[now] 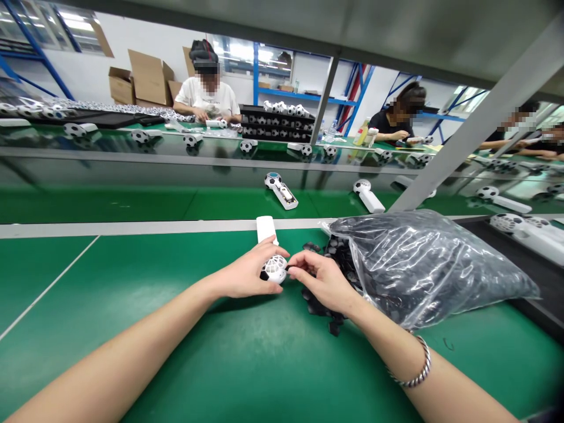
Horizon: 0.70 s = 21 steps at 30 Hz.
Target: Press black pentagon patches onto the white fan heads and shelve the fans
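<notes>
A white device [266, 229] with a round, football-patterned head lies on the green table, its handle pointing away from me. My left hand [251, 269] is wrapped round the left side of that head, thumb at the near edge and fingers over the far side. At the head's right edge, my right hand [324, 277] pinches a small black piece [288, 268] between thumb and fingertips. Loose black pieces [315, 302] are scattered under and beside my right hand, spilling from a clear plastic bag [423, 264] on the right.
Beyond the table edge, a conveyor [198, 202] carries football-headed devices, one with its handle open [284, 194]. A slanted metal post [462, 117] rises at the right, near a black tray [540, 282]. Several people sit across the line. A shelf hangs overhead.
</notes>
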Tool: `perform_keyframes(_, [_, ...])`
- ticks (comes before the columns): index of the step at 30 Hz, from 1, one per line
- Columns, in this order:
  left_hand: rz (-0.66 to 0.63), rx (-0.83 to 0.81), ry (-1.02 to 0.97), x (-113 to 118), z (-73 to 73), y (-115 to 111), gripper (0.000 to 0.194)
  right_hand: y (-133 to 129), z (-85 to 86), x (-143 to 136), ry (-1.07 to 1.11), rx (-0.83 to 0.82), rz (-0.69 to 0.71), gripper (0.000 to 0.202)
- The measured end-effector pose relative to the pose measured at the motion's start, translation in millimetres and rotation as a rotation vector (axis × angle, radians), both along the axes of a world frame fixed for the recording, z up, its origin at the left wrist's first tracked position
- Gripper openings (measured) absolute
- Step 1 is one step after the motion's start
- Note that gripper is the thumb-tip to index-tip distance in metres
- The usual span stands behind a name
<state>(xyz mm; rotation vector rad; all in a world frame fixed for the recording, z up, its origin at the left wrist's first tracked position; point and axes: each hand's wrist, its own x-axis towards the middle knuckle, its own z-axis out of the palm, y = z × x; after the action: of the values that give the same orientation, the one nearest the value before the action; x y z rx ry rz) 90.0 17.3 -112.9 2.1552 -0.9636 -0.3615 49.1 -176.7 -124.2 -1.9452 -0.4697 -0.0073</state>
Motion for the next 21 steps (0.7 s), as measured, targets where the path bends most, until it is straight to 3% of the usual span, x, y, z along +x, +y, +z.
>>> perform_keyframes(5, [0.001, -0.001, 0.016, -1, 0.7, 0, 0.049, 1, 4.2, 0, -0.104, -0.119, -0.015, 0.010])
perform_keyframes(18, [0.064, -0.033, 0.018, -4, -1.3, -5, 0.032, 6, -6.0, 5, -0.063, -0.040, -0.050, 0.002])
perform_keyframes(21, [0.109, -0.055, 0.006, -5, -2.9, -9, 0.029, 6, -9.1, 10, 0.028, -0.049, -0.105, 0.012])
